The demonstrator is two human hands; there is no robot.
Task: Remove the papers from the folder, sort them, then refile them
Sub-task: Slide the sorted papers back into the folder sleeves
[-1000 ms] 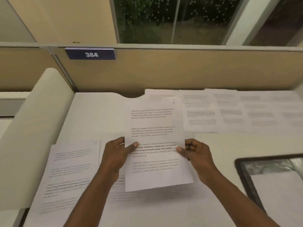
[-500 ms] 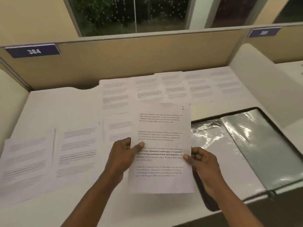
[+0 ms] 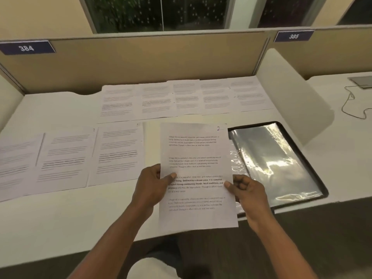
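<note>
Head view: a printed sheet point(image 3: 196, 158) is held upright-facing over the near edge of the white desk point(image 3: 60, 218), a handwritten "2" in its top right corner. The left hand point(image 3: 150, 186) pinches its left edge, thumb on the printed face and fingers behind. The right hand point(image 3: 248, 190) pinches the right edge the same way, thumb tip on the paper and the other fingers curled behind. The hands are apart, one on each side of the page.

At three o'clock from the sheet the folder point(image 3: 277, 162) lies open and flat on the desk, with a black border and shiny clear sleeves catching the light (whether any sleeve has a page in it I cannot tell). The sheet's right edge overlaps the folder's left side in the picture.

At nine o'clock a row of papers point(image 3: 70, 158) lies side by side on the desk, their edges touching or slightly overlapping. At twelve o'clock a second row point(image 3: 185, 97) lies along the foot of the tan partition point(image 3: 141, 61), five pages with edges overlapping.

On the partition a blue plate reads 384 point(image 3: 27, 48) at ten o'clock, and another reads 385 point(image 3: 293, 36) at one o'clock. On the next desk, at two o'clock, a thin cable point(image 3: 350, 105) loops.
</note>
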